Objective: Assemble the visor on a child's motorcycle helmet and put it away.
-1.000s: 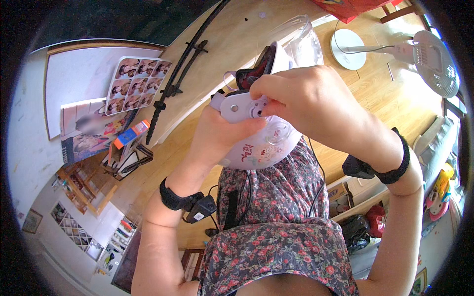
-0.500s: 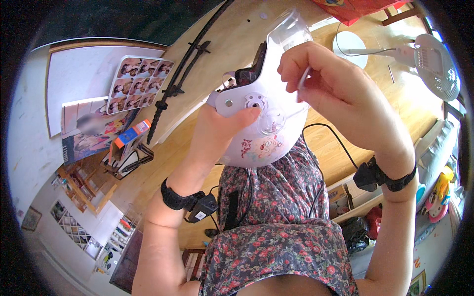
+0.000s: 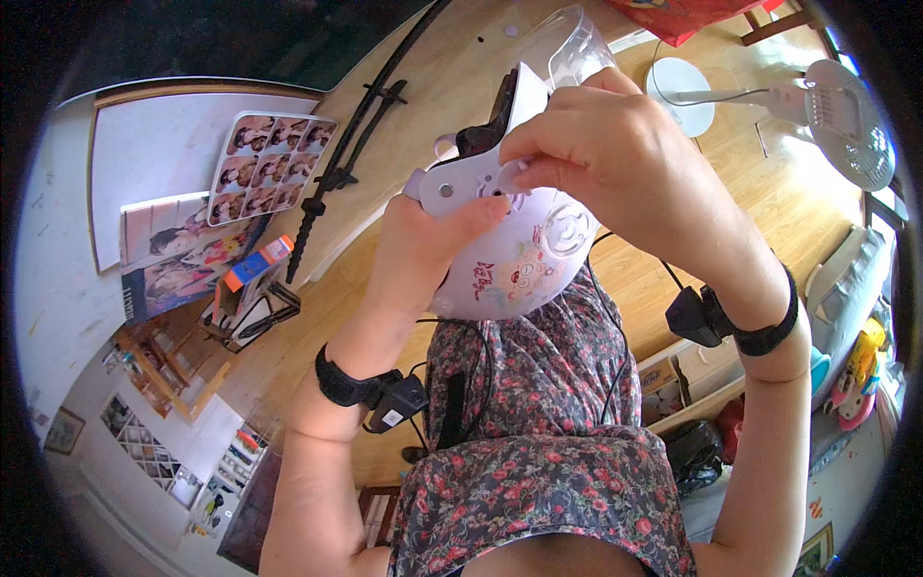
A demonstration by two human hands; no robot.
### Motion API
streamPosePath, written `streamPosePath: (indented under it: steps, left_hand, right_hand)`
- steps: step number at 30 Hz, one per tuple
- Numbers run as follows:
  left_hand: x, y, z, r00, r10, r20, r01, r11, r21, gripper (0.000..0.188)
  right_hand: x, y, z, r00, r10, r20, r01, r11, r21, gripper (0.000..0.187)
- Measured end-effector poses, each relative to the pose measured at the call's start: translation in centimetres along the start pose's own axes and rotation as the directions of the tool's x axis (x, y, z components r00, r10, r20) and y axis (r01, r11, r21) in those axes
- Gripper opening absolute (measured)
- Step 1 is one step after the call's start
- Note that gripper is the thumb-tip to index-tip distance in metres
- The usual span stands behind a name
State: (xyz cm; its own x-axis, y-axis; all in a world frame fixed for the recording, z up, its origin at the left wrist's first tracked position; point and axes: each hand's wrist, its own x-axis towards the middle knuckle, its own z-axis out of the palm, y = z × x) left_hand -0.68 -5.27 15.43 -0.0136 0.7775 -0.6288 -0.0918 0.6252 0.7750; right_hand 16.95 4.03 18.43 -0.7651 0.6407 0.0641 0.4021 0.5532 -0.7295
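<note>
A pale lilac helmet (image 3: 495, 279) with cartoon prints and a dark lining hangs in front of my floral dress. My left hand (image 3: 409, 250) is closed around its left side, the thumb resting beside a round visor pivot (image 3: 498, 194). From the helmet's far side sticks out a clear visor (image 3: 583, 50). My right hand (image 3: 615, 139) reaches over the shell with fingers pinched at the pivot. Between those fingertips shows a small pale lilac piece (image 3: 516, 173), partly hidden; I cannot tell whether it is seated in the pivot. Both wrists carry black straps with small boxes and cables.
A white fan (image 3: 836, 125) with a round base stands on the wooden floor at far right. On the left are a whiteboard (image 3: 159, 144), a photo panel (image 3: 269, 163) and an orange-and-blue box (image 3: 260, 263). A black pole (image 3: 356, 144) runs beyond the helmet.
My right hand has moved left and slightly down, bringing the small piece from beside the shell to the pivot. The helmet has tilted slightly; my left hand keeps its hold.
</note>
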Motion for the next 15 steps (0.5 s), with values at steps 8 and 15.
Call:
streamPosePath:
  steps: [8,15]
  left_hand:
    - [0.0,0.3,0.1,0.999,0.029,0.031,-0.027,0.997,-0.071,0.03]
    - [0.0,0.6,0.2,0.999,-0.036,-0.038,0.03,0.991,-0.129,0.029]
  right_hand:
    - [0.4,-0.5,0.4,0.991,-0.011,-0.13,0.028,0.992,0.126,0.018]
    - [-2.3,-2.0,-0.2,0.941,0.137,-0.308,-0.024,0.939,0.344,0.011]
